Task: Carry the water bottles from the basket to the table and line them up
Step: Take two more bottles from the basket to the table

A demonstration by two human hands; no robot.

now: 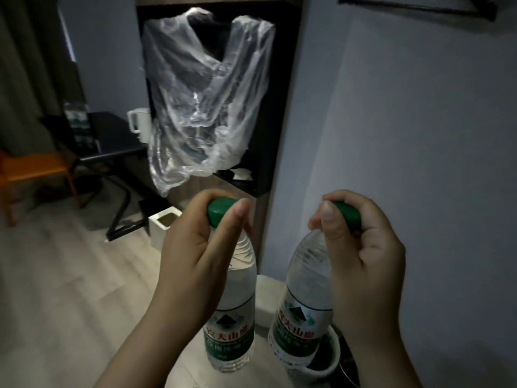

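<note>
Standing at about ten o'clock from the hands, well off across the floor, the dark table (112, 135) is carrying a white kettle (137, 121) at its far corner. Nearer, the left hand (195, 247) is gripping the green cap of the left bottle (232, 298), thumb and fingers curled tight round it. That bottle is hanging toward six o'clock from the fingers, its long axis near upright. Just beside it but not touching, the right bottle (302, 303) is hanging tilted, its base pointing toward seven o'clock. The right hand (361, 247) is pinching its cap, thumb pressing across the front and fingers wrapping behind. Both bottles are hanging in the air, one to each hand. To my eye the carry is going on: the table is lying up and left of both, so the left hand is looking the nearer one to set down first.
</note>
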